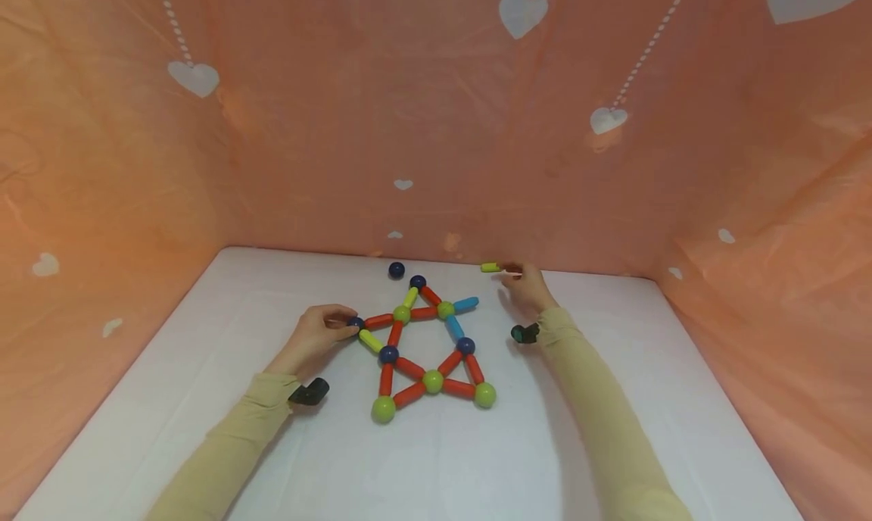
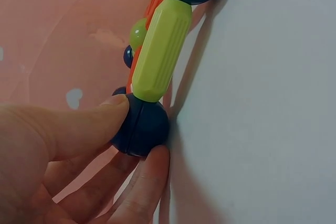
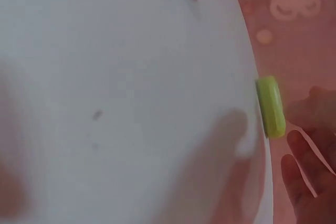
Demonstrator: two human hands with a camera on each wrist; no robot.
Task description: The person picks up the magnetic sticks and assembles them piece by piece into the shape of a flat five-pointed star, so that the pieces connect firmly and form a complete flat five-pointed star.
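Observation:
A flat star of plastic building rods and balls lies on the white table. My left hand pinches the dark blue ball at the star's left point, thumb on one side and fingers on the other. A yellow-green rod runs from that ball to another dark blue ball. By the table's far edge, my right hand reaches to a loose yellow-green rod. Its fingertips are right at this rod, and the other fingers spread apart beside it.
A loose dark blue ball lies behind the star's top. One blue rod sticks out from a green ball, its outer end free. Green balls form the front points. An orange-pink curtain with white hearts hangs behind and at both sides.

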